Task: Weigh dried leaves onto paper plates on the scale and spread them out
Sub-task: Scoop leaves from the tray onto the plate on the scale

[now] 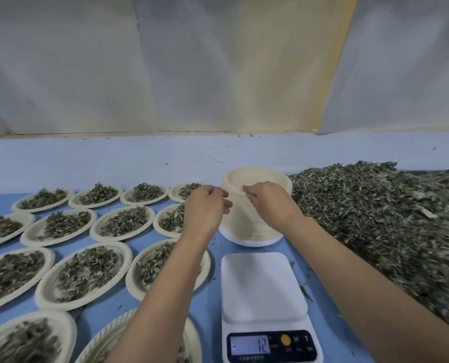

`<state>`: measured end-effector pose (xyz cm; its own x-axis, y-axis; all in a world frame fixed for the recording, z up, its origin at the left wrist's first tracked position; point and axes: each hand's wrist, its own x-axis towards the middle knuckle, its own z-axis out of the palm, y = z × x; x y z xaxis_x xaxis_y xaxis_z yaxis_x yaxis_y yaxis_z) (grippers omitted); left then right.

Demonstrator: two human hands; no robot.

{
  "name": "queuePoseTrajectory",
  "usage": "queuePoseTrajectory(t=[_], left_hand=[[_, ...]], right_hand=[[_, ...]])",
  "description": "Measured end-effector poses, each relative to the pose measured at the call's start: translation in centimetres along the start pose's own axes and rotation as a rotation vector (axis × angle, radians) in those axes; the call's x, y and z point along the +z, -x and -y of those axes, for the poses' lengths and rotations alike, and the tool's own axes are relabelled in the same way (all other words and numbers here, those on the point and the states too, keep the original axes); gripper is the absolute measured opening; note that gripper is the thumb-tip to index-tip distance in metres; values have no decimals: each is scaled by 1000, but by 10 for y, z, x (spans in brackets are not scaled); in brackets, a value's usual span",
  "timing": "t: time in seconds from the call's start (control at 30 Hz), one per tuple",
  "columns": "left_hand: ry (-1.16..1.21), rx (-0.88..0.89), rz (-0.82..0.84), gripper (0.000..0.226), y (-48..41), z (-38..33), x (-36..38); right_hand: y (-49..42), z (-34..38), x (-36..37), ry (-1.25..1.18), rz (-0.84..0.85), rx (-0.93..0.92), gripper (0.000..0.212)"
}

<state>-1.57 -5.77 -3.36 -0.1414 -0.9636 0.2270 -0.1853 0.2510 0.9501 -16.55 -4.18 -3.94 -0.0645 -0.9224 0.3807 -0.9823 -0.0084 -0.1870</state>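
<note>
A tall stack of cream paper plates stands on the blue table behind a white digital scale. The scale's platform is bare and its display shows -12. My left hand is at the stack's upper left side, fingers curled onto the plate edges. My right hand reaches over the top and pinches the rim of the uppermost plate. A big heap of dried green leaves lies right of the stack and the scale.
Several paper plates with spread leaves cover the table's left half in rows, some under my left forearm. Loose leaf bits dot the blue tabletop around the scale. A pale cloth hangs along the back.
</note>
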Motion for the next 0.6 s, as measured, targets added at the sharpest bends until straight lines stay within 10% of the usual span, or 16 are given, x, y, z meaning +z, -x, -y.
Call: queuePoseTrajectory(t=[0.6], left_hand=[[249,-86,-101,22,-7,-3,3]], right_hand=[[36,17,0,-82,-471,-356,34]])
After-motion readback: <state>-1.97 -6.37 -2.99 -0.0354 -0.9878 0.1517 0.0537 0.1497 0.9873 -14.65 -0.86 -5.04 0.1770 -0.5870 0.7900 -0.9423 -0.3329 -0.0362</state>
